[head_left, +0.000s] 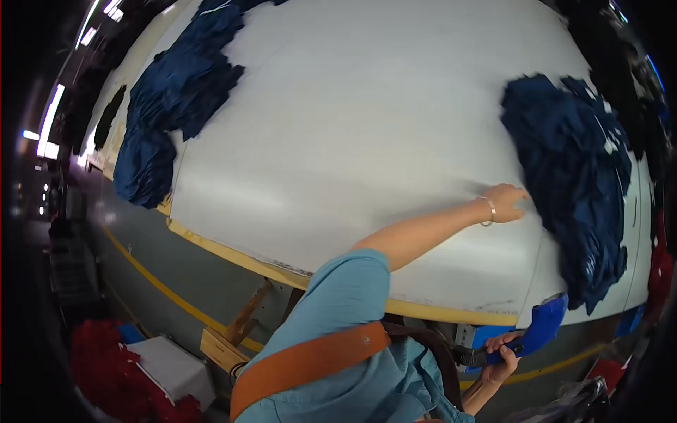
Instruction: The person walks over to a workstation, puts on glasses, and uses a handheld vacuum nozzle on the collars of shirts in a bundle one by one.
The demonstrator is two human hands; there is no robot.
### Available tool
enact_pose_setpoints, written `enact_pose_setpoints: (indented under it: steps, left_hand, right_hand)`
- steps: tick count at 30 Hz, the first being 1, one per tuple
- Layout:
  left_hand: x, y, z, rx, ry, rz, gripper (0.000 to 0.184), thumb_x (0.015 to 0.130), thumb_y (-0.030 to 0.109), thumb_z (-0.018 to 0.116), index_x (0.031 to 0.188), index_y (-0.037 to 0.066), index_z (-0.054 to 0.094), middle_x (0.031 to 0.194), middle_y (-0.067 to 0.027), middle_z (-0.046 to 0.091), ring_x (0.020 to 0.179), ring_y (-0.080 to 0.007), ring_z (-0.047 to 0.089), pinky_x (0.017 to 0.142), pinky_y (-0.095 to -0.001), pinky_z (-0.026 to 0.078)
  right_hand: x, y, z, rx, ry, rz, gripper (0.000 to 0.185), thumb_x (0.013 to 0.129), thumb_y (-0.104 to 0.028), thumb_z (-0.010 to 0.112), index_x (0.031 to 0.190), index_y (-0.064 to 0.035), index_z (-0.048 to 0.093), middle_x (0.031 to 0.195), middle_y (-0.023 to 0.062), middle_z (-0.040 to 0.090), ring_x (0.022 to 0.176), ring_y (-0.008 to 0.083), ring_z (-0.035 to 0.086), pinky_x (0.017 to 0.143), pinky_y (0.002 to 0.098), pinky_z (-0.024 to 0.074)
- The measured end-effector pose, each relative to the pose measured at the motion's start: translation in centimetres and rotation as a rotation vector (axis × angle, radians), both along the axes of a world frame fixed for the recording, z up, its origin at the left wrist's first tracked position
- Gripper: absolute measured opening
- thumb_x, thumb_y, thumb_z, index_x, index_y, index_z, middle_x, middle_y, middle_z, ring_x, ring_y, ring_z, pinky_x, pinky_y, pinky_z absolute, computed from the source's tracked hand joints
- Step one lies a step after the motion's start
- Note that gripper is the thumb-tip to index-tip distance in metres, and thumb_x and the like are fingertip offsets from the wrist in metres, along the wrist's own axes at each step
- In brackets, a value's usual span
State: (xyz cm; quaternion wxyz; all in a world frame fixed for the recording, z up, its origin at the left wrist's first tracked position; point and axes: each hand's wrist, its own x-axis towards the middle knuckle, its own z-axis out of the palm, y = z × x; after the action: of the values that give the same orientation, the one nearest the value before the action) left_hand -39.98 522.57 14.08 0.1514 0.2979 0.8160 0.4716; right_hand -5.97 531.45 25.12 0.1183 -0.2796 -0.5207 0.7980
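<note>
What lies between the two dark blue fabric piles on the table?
In the head view, bare white tabletop, apart from the left forearm and left hand reaching across it, near the right-side pile.

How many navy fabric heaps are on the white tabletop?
2: a left heap along the tabletop's left side, running out of frame; a right heap beside the left hand. Others may be hidden.
</note>
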Motion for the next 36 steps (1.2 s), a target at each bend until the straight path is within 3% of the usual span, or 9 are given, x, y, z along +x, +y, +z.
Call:
enact_pose_setpoints:
  steps: [6, 11, 13, 15, 16, 18, 19, 22, 36]
  left_hand:
    - [-11.0, -36.1, -4.1, -0.436, 0.642, 0.733, 0.050, 0.077, 0.027, 0.068, 0.122, 0.008, 0.059, 0.132, -0.0148, 0.054, 0.125, -0.0317, 0.047, 0.106, -0.0446, 0.033]
    - [-16.6, -67.7, -0.1, -1.282, 0.688, 1.185, 0.095, 0.070, 0.039, 0.077, 0.149, 0.012, 0.033, 0.152, -0.0280, 0.026, 0.140, -0.0444, 0.026, 0.115, -0.0521, 0.018]
    - [-16.6, -75.2, 4.7, -1.398, 0.502, 1.156, 0.105, 0.068, 0.042, 0.078, 0.153, 0.012, 0.024, 0.150, -0.0281, 0.027, 0.138, -0.0447, 0.025, 0.114, -0.0535, 0.016]
    - [-18.1, -80.5, 4.7, -1.339, 0.488, 1.214, 0.081, 0.068, 0.036, 0.078, 0.137, 0.006, 0.049, 0.133, -0.0276, 0.051, 0.125, -0.0420, 0.048, 0.107, -0.0491, 0.034]
    - [-19.3, -81.7, 4.9, -1.351, 0.479, 1.226, 0.081, 0.068, 0.036, 0.078, 0.137, 0.006, 0.049, 0.133, -0.0276, 0.051, 0.125, -0.0420, 0.048, 0.107, -0.0491, 0.034]
    - [-21.2, -82.2, 5.7, -1.159, 0.012, 1.055, 0.040, 0.074, 0.028, 0.071, 0.107, 0.005, 0.068, 0.103, -0.0180, 0.069, 0.096, -0.0347, 0.066, 0.087, -0.0406, 0.050]
    - [-21.9, -82.7, 3.1, -1.146, 0.216, 1.187, 0.020, 0.074, 0.026, 0.069, 0.084, 0.008, 0.071, 0.079, -0.0115, 0.072, 0.072, -0.0304, 0.069, 0.068, -0.0376, 0.054]
    - [-22.6, -82.8, 2.8, -0.888, 0.070, 1.228, 0.025, 0.076, 0.026, 0.067, 0.087, 0.004, 0.071, 0.086, -0.0143, 0.073, 0.077, -0.0319, 0.071, 0.072, -0.0386, 0.055]
    - [-11.7, -69.1, 2.5, -0.643, 0.047, 0.939, 0.031, 0.072, 0.027, 0.059, 0.086, 0.001, 0.066, 0.084, -0.0183, 0.070, 0.079, -0.0417, 0.065, 0.073, -0.0442, 0.053]
  right_hand:
    - [-8.0, -11.9, 0.7, 0.120, -0.202, 0.183, 0.025, 0.069, -0.006, 0.059, 0.092, -0.0022, 0.051, 0.068, 0.0092, 0.053, 0.050, 0.0195, 0.052, 0.059, 0.0310, 0.0469]
    - [-12.9, -22.9, 2.2, 0.225, -0.367, 0.268, 0.024, 0.068, -0.006, 0.058, 0.090, -0.0016, 0.051, 0.066, 0.0089, 0.052, 0.048, 0.0204, 0.053, 0.056, 0.0293, 0.0475]
    - [-15.0, -26.5, 2.6, 0.244, -0.478, 0.298, 0.022, 0.067, -0.005, 0.057, 0.088, -0.0019, 0.052, 0.064, 0.0089, 0.051, 0.048, 0.0203, 0.053, 0.054, 0.0282, 0.0463]
    - [-16.9, -29.5, 3.5, 0.265, -0.537, 0.314, 0.021, 0.067, -0.005, 0.057, 0.087, -0.0023, 0.052, 0.063, 0.0086, 0.051, 0.047, 0.0200, 0.053, 0.053, 0.0277, 0.0454]
    - [-17.3, -30.1, 3.4, 0.264, -0.536, 0.332, 0.021, 0.067, -0.005, 0.057, 0.087, -0.0023, 0.052, 0.063, 0.0086, 0.051, 0.047, 0.0200, 0.053, 0.053, 0.0277, 0.0454]
    - [-17.8, -29.9, 2.5, 0.222, -0.535, 0.427, 0.023, 0.071, -0.003, 0.064, 0.093, 0.0030, 0.062, 0.069, 0.0131, 0.063, 0.060, 0.0224, 0.060, 0.063, 0.0289, 0.0501]
    - [-18.3, -29.6, 1.8, 0.202, -0.545, 0.457, 0.023, 0.071, -0.003, 0.064, 0.093, 0.0027, 0.062, 0.068, 0.0127, 0.063, 0.059, 0.0224, 0.060, 0.062, 0.0289, 0.0500]
    - [-19.2, -29.7, -1.0, 0.156, -0.580, 0.495, 0.023, 0.069, -0.003, 0.064, 0.091, 0.0019, 0.062, 0.067, 0.0116, 0.062, 0.059, 0.0223, 0.060, 0.062, 0.0288, 0.0496]
    - [-15.4, -25.8, -2.9, 0.004, -0.423, 0.493, 0.028, 0.070, -0.007, 0.064, 0.097, 0.0016, 0.063, 0.067, 0.0113, 0.064, 0.060, 0.0242, 0.062, 0.066, 0.0279, 0.0515]
